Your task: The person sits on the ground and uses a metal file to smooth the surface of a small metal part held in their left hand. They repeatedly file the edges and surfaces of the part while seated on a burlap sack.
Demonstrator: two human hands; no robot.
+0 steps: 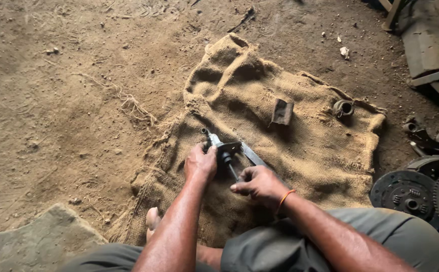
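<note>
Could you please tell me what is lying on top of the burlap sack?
On the burlap sack lie a flat rusty plate, a short metal tube and the metal tool under both hands. Whatever lies beneath the sack is covered.

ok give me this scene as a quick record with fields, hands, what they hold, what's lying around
setting: bare dirt floor with a tan burlap sack spread flat
left hand: grips a grey metal puller-like tool on the sack
right hand: holds the tool's dark rod from below
wrist: orange band on the right
on sack: rusty bent metal plate, small grey metal cylinder
right edge: dark round clutch-like discs
near left: flat grey stone
</note>
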